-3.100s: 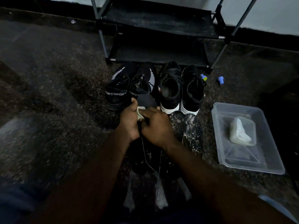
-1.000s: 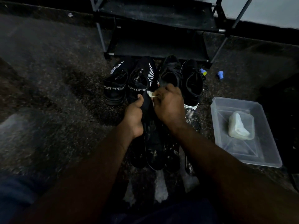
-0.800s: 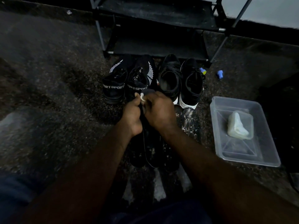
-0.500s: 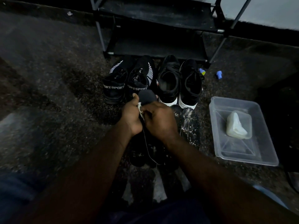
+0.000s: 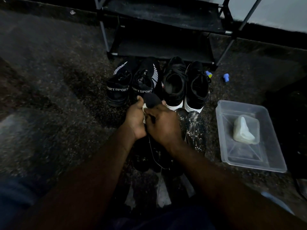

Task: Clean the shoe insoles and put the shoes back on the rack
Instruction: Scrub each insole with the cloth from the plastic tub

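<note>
While both hands work close together, the rack [image 5: 162, 22] stands well beyond the fingers. Two pairs sit between the rack and the fingers: the striped shoes [image 5: 144, 82] just beyond the left hand [image 5: 135, 118], and the white-soled shoes [image 5: 174, 87] just beyond the right hand [image 5: 163, 125]. The shoes probably handle light and semi-rigid; take hold at the heel collar. Well apart to the right of the fingers, a clear tray [image 5: 272, 163] holds one pale lump [image 5: 244, 131] of unidentifiable material. The insole [image 5: 152, 100] rises between both hands. The left fingers curl round its edge, and the right fingers curl on a white cloth [image 5: 144, 107] pressed against it. Expect a thin, flexible, possibly slick part; grip it mid-length.
</note>
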{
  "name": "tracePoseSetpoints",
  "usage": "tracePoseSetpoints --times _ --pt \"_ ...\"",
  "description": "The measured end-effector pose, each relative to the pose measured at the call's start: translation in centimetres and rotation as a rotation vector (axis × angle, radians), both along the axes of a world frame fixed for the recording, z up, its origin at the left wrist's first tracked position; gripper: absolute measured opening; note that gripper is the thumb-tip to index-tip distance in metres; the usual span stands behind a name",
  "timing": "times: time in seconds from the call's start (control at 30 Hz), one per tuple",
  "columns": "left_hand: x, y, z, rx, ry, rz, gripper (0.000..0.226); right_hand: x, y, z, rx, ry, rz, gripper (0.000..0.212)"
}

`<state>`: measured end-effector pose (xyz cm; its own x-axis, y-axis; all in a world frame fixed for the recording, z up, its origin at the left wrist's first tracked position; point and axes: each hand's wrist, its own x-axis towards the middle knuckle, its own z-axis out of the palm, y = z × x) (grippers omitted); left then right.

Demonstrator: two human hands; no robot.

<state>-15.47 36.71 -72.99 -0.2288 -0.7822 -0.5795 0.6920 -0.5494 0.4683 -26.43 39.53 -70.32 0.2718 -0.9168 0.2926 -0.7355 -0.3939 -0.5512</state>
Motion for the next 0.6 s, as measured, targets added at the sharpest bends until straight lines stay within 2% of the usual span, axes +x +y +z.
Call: tracePoseSetpoints --times 0.1,0.27,0.33,0.6 --pt "0.1 0.3 0.1 0.001 0.029 -0.023 0.096 0.0 0.5 -0.3 -0.032 -0.028 0.002 0.023" --pt "-0.7 0.4 0.9 -0.003 -0.114 -0.008 0.074 0.2 -2.1 0.7 -0.087 0.052 -0.076 0.02" --pt "-1.1 0.5 1.3 -0.027 -0.164 -0.022 0.072 0.0 -3.6 1.3 -0.105 0.085 -0.123 0.021" --pt "-0.5 0.4 1.1 -0.112 -0.025 -0.087 0.079 -1.8 -6.4 1.4 -0.092 0.235 -0.196 0.027"
